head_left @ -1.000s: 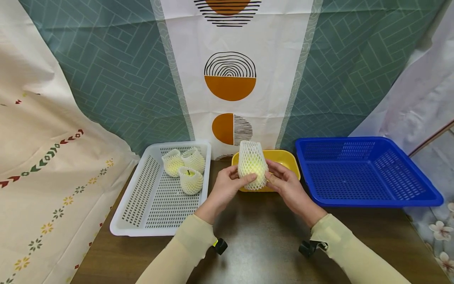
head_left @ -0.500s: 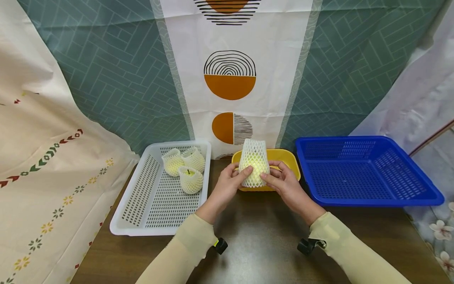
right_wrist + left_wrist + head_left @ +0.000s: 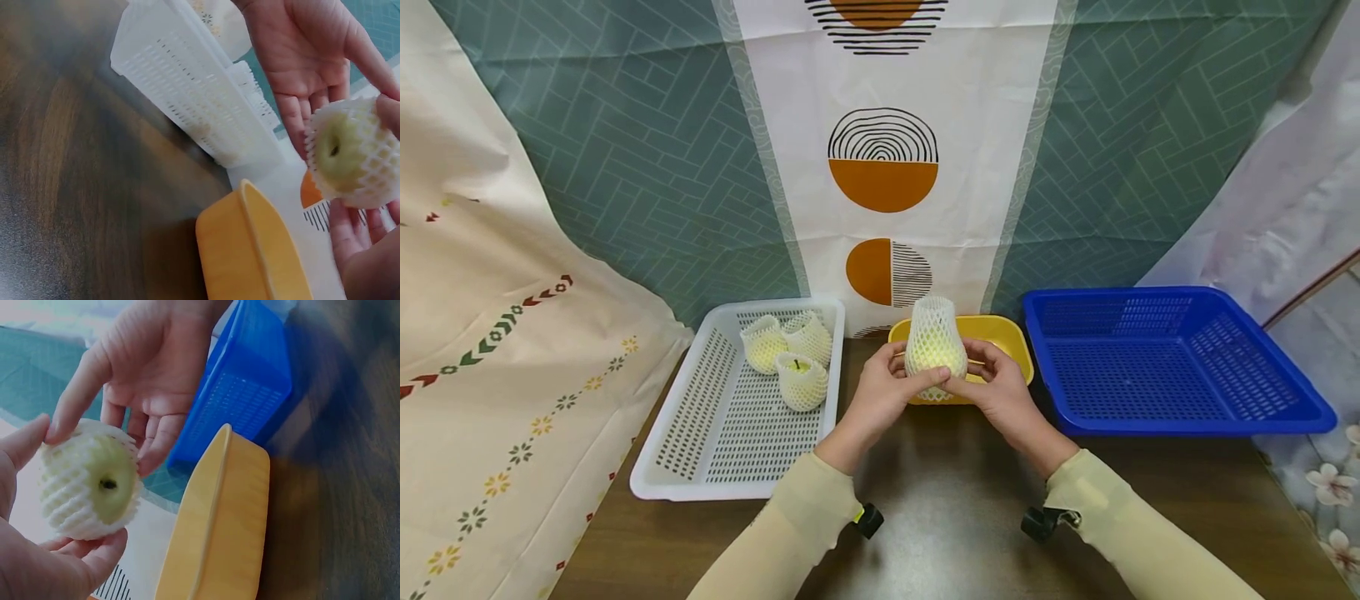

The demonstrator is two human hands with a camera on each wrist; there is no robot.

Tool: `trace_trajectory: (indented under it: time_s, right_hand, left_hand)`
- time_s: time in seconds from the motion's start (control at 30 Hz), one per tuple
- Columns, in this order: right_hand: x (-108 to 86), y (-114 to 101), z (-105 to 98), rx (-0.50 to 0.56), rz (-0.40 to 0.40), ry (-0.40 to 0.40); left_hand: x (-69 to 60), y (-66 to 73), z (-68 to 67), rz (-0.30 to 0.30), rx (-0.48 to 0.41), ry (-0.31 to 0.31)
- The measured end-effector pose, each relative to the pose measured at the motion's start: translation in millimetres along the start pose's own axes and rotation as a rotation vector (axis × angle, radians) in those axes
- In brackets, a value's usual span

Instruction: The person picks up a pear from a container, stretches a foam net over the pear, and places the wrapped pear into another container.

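Note:
A pale yellow-green apple (image 3: 936,350) sits inside a white foam net sleeve (image 3: 933,312), held up in front of the yellow container. The sleeve's upper part stands past the fruit like a narrow neck. My left hand (image 3: 880,393) grips the sleeved apple from the left, and my right hand (image 3: 1006,398) grips it from the right. Both thumbs lie on its near side, their tips close together. In the left wrist view, the apple's bare underside (image 3: 112,481) with its dark dimple shows through the sleeve's open end.
A white basket (image 3: 741,433) at left holds several net-wrapped fruits (image 3: 803,383), one with its stem showing. The yellow container (image 3: 1011,337) stands behind my hands. To the right is a blue basket (image 3: 1180,375). Patterned cloth hangs behind the brown table (image 3: 955,492).
The right hand has shifted slightly left, and its thumb now nearly meets the left thumb low on the apple. The sleeve's top tilted right, then back, and looks narrower.

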State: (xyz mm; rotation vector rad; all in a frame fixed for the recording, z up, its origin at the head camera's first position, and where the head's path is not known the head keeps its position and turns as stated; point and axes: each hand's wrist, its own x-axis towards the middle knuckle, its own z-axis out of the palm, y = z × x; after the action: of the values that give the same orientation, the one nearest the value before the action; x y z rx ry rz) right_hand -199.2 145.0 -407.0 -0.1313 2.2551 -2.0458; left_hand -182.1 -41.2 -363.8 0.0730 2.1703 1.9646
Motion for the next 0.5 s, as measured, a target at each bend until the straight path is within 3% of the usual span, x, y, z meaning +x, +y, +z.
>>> trace_trajectory:
  time_s: [0.27, 0.5]
  right_hand:
    - [1.9, 2.2, 2.0, 0.014, 0.058, -0.092]
    - [0.1, 4.4, 5.8, -0.07, -0.025, -0.02]
  left_hand:
    - [13.5, -21.0, -4.1, 0.013, 0.014, 0.034]
    - [12.2, -14.8, -5.7, -0.021, 0.157, 0.033]
